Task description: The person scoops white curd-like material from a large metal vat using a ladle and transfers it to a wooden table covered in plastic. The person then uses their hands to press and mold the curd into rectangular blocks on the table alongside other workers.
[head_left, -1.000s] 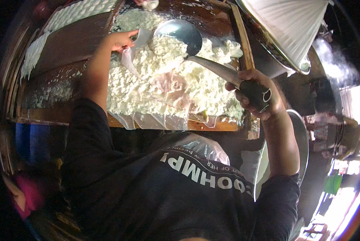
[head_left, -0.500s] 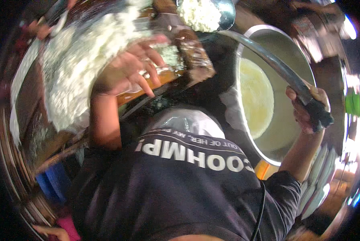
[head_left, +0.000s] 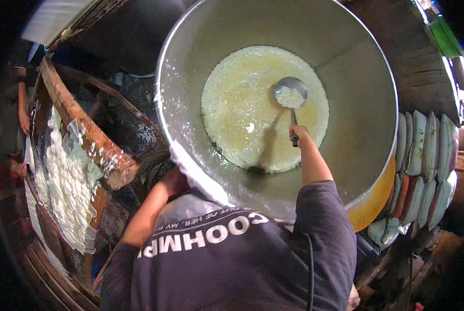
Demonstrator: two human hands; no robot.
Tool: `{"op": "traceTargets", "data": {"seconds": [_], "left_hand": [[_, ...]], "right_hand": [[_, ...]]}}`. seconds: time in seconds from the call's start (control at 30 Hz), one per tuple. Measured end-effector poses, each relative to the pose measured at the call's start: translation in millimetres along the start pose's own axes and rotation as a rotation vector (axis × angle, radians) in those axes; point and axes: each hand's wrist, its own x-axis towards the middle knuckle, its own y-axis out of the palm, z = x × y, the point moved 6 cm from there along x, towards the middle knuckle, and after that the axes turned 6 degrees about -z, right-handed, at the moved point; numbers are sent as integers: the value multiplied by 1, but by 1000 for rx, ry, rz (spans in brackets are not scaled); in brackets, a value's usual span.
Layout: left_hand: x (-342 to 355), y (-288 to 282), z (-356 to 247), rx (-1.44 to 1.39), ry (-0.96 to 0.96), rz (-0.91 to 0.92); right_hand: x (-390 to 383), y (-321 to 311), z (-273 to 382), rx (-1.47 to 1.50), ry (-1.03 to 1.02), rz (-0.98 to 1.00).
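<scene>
My right hand [head_left: 300,136] is closed round the dark handle of a large metal ladle [head_left: 298,85]. White curds [head_left: 290,97] lie in its bowl, which is over the middle of a big metal vat [head_left: 359,88]. Pale yellow liquid [head_left: 242,111] with white bits covers the bottom of the vat. My left hand [head_left: 175,181] is in shadow at the vat's near left rim, beside a white cloth [head_left: 198,176] draped there; its fingers are hidden.
To the left, a wooden frame [head_left: 87,127] stands by a cloth spread with a mass of white curds [head_left: 69,181]. Another person's hands [head_left: 20,168] are at its far side. Stacked full sacks [head_left: 423,155] and a yellow-orange container [head_left: 369,205] are to the right.
My view has swung right to the vat. The ladle has moved from beside the wooden frame to over the liquid. My left hand, spread over the curds before, is now at the rim.
</scene>
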Motion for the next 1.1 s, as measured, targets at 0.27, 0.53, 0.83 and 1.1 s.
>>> {"op": "traceTargets", "data": {"seconds": [0.27,0.53,0.83,1.1], "left_hand": [[-27,-9,-16,496,-46,-275],[-13,-47,-21,-45,133,-451],[-38,-41,6,348,-166,-360],[-100,-71,-20,629,556,-561]], "right_hand": [[127,10,35,220,-57,-148],[168,104,33,-13,-98,-107],[91,179,15,91,98,363],[-43,133,52,162,110,554]]}}
